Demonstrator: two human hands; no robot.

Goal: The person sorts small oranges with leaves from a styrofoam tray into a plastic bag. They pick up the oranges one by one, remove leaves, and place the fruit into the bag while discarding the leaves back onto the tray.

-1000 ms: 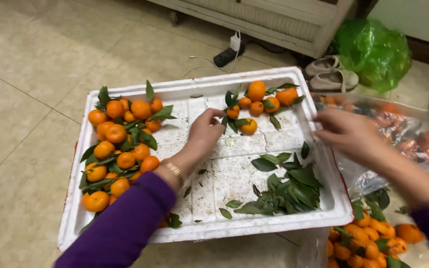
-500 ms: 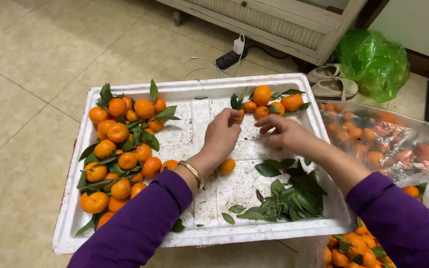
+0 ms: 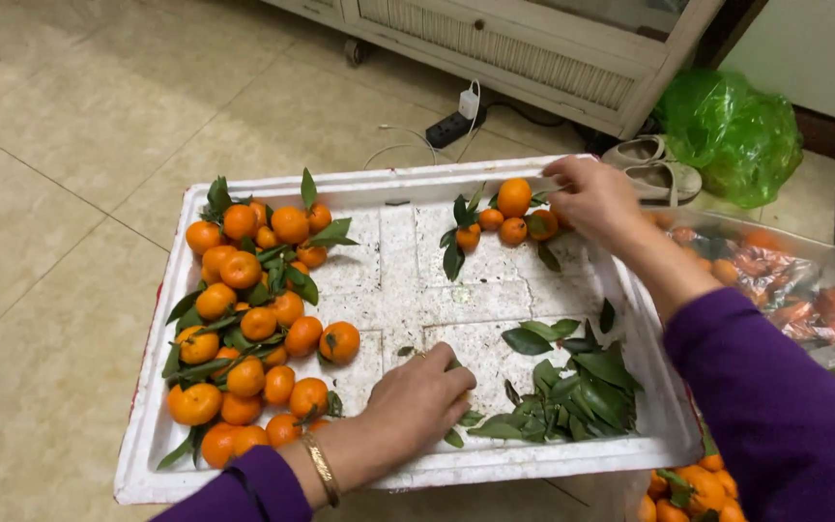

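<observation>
A white foam tray (image 3: 379,198) lies on the floor. My left hand (image 3: 417,398) rests palm down on its near middle, fingers curled over a green leaf, beside a heap of loose leaves (image 3: 562,387). My right hand (image 3: 593,198) is at the tray's far right corner, fingers bent over a small pile of tangerines (image 3: 509,217); whether it grips one is hidden. A large pile of leafy tangerines (image 3: 248,319) fills the tray's left side. One lone tangerine (image 3: 339,341) sits just right of that pile.
A clear plastic bag of tangerines (image 3: 785,290) lies right of the tray, with more tangerines (image 3: 688,488) at the bottom right. Behind are a pair of slippers (image 3: 659,169), a green plastic bag (image 3: 732,130), a power strip (image 3: 451,126) and a white cabinet (image 3: 533,48).
My hands were together at the tray's middle. The left has drawn back to the near side by the leaves, and the right has reached to the far right tangerine pile.
</observation>
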